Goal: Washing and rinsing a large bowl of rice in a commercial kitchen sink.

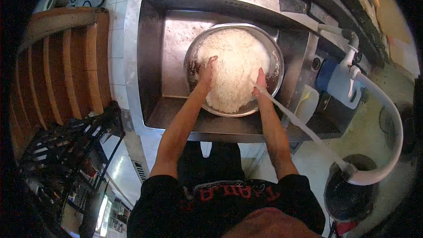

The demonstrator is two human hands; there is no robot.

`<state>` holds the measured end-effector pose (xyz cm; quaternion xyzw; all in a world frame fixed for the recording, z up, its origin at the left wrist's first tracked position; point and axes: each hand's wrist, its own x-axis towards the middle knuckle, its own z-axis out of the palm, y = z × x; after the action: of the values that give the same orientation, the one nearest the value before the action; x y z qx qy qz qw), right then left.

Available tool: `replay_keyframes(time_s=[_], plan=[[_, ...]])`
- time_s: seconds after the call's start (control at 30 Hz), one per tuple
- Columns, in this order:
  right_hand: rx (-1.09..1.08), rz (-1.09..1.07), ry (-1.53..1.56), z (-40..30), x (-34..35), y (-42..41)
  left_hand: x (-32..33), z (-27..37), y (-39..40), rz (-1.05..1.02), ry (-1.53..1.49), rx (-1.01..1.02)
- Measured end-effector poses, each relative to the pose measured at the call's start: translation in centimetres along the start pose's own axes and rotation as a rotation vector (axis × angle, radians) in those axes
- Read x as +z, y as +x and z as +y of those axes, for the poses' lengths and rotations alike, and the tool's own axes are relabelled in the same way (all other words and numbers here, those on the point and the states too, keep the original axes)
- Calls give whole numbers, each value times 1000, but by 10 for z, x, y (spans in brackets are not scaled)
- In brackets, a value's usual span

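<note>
A large round metal bowl (281,61) sits in a stainless steel sink (153,62), holding a big mound of white rice (236,62). At the left of the mound, my left hand (206,72) touches the rice inside the bowl, its fingers spread and pointing away from me. My right hand (260,84) is at the mound's right side near the bowl's rim, thumb extended, with its other fingers partly hidden. A stream of water (294,119) runs from the end of a pale hose (398,119) towards the bowl, passing in front of my right wrist.
The hose bends down from a white tap (348,56) at the right. Plastic jugs (342,86) stand in a compartment beside the sink. A black bin (352,191) stands on the floor at the right. Brown slatted wood (67,69) and a cluttered black rack (76,152) are at the left.
</note>
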<state>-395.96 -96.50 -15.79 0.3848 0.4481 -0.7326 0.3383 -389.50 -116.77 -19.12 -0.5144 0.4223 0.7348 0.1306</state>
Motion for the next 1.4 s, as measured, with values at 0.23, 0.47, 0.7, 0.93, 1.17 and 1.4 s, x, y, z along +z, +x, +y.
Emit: replay_keyframes(time_s=[0.23,0.47,0.7,0.93,1.17,1.4], plan=[[-107,-88,-364,16,-2,8,-36,-35,31,-269,-341,-305],[-382,-174,-943,-7,-21,-4,26,21,-49,-528,-557,-130],[-454,-378,-972,-58,66,-93,46,48,-106,-60,523,759],[-663,-254,-994,-84,40,22,29,65,4,125,473,617],[-492,-431,-912,-99,121,80,19,-24,117,-97,-279,412],[-253,-520,-855,-66,24,-40,-3,26,-3,-287,332,329]])
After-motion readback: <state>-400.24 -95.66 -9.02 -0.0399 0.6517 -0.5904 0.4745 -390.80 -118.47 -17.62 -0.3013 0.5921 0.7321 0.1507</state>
